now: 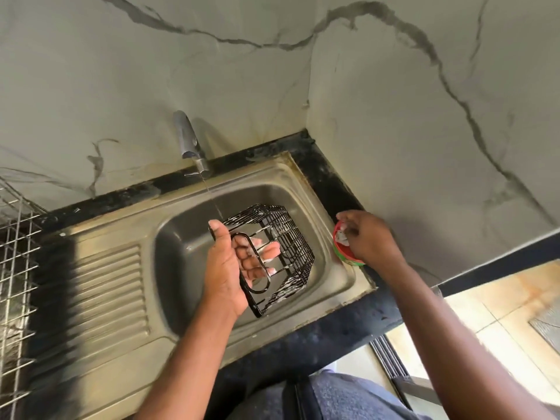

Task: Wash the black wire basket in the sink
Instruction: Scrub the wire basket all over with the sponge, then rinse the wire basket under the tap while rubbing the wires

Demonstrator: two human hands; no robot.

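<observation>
The black wire basket (pixel 288 237) hangs tilted over the steel sink basin (pixel 181 253), flecked with white foam. My left hand (pixel 230 268) grips its rim, fingers through the wires. A thin stream of water runs from the tap (pixel 189 140) down toward the basket's upper corner. My right hand (pixel 368 234) is at the sink's right edge, its fingers closed on a white soapy pad inside a small red and green tub (pixel 344 253).
A ribbed steel drainboard (pixel 106 292) lies left of the basin. A wire dish rack (pixel 15 268) stands at the far left. Black countertop (pixel 333 183) borders the sink, with marble-patterned walls behind and to the right. Tiled floor shows at lower right.
</observation>
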